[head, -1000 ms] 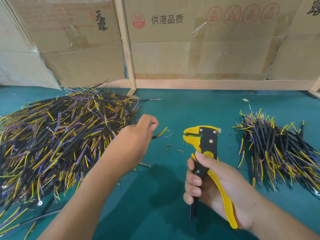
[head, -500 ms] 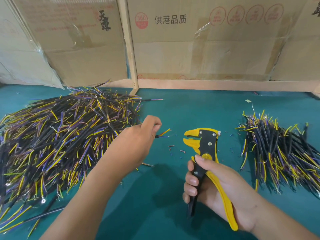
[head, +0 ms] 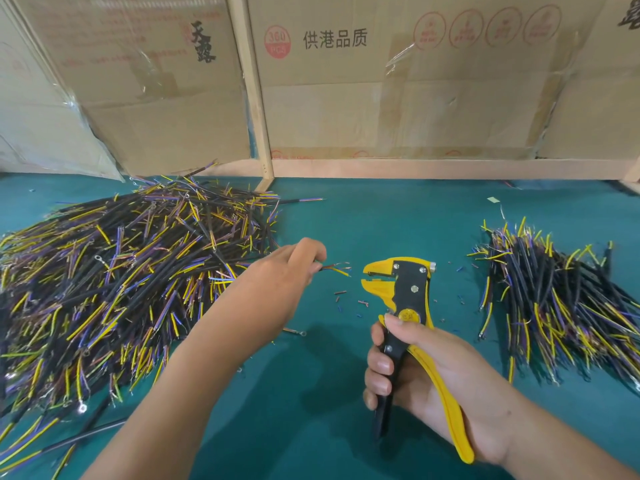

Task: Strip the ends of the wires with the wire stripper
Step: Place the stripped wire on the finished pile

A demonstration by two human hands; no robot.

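The left hand (head: 277, 282) is pinching a wire (head: 334, 268) in its fingers, its tip just beside the wire stripper (head: 408, 306), which the right hand (head: 433, 379) is gripping over bare green table (head: 381, 220) lying between two wire piles.

I count two wire piles, a big one (head: 114, 285) at left and a smaller one (head: 557, 306) at right, one stripper (head: 405, 306), one wire (head: 334, 268) held up, and two hands (head: 280, 292) (head: 436, 379). Behind stand at least four boxes (head: 398, 77).
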